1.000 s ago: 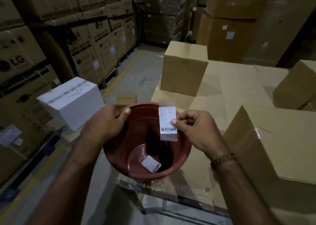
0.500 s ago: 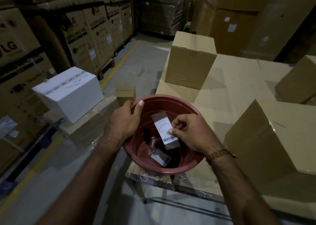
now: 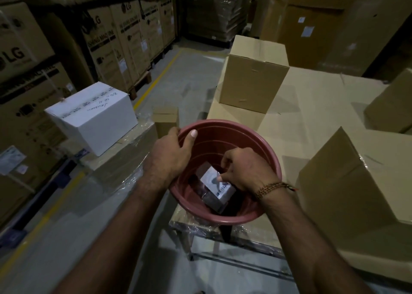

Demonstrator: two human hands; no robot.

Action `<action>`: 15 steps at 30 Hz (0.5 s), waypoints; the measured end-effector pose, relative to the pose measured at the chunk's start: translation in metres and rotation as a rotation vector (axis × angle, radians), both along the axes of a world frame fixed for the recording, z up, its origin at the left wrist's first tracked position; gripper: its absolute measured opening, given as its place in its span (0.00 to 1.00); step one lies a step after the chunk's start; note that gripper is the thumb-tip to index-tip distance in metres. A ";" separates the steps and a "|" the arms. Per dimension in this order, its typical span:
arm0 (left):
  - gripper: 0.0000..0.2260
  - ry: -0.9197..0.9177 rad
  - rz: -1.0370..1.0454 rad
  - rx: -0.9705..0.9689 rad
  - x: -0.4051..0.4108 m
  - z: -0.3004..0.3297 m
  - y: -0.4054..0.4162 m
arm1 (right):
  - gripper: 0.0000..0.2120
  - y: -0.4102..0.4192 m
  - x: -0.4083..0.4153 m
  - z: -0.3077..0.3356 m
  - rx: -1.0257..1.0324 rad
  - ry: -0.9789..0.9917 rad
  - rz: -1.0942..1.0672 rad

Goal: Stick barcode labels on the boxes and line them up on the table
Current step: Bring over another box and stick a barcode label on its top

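A reddish plastic basin (image 3: 263, 142) sits at the near left edge of the cardboard-covered table (image 3: 321, 97). My left hand (image 3: 171, 157) grips its left rim, thumb inside. My right hand (image 3: 243, 171) is down in the basin and pinches a white barcode label (image 3: 219, 184) low near the bottom, above another label slip (image 3: 214, 201). Brown boxes stand on the table: a tall one (image 3: 254, 75) at the back, a large one (image 3: 356, 182) near right, one (image 3: 394, 104) at far right.
A white box (image 3: 93, 115) and a small brown carton (image 3: 166, 120) rest on a plastic-wrapped stack to the left. Stacked LG cartons (image 3: 116, 39) line the left aisle beside a yellow floor line (image 3: 156, 79). More large cartons (image 3: 312, 21) stand behind the table.
My right hand has lowered the barcode label from above the basin down into it. My left hand stays on the rim. My view has shifted slightly.
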State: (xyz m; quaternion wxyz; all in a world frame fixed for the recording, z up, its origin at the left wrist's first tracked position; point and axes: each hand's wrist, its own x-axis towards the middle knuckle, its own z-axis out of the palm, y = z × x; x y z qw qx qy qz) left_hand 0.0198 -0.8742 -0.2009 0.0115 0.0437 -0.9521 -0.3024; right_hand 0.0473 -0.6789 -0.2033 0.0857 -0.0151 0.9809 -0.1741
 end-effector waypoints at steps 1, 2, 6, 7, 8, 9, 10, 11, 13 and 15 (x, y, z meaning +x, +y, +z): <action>0.26 -0.003 -0.005 0.007 0.000 0.000 0.000 | 0.18 0.000 -0.001 0.000 0.049 0.004 -0.008; 0.26 -0.006 -0.010 0.016 0.000 -0.001 -0.001 | 0.18 0.001 -0.002 -0.001 0.078 0.017 -0.017; 0.27 -0.002 -0.015 0.027 -0.003 -0.005 -0.002 | 0.17 0.008 -0.004 0.002 0.023 0.093 -0.046; 0.27 -0.001 -0.018 0.024 -0.003 -0.005 -0.002 | 0.16 0.010 -0.003 0.005 -0.001 0.099 -0.047; 0.27 0.000 -0.018 0.015 -0.003 -0.004 -0.001 | 0.15 0.011 -0.001 0.007 -0.021 0.107 -0.049; 0.27 -0.001 -0.017 -0.001 -0.004 -0.004 -0.001 | 0.14 0.013 0.000 0.009 -0.036 0.123 -0.051; 0.28 -0.004 -0.011 -0.023 -0.004 -0.003 -0.001 | 0.13 0.015 0.002 0.011 -0.049 0.144 -0.053; 0.28 -0.005 -0.004 -0.045 -0.004 -0.003 0.000 | 0.13 0.017 0.003 0.013 -0.064 0.169 -0.055; 0.30 0.037 0.010 -0.108 -0.002 -0.003 0.001 | 0.11 0.022 0.008 0.018 -0.106 0.207 -0.066; 0.30 0.134 0.030 -0.192 0.004 0.004 0.005 | 0.09 0.026 0.013 0.023 -0.139 0.239 -0.069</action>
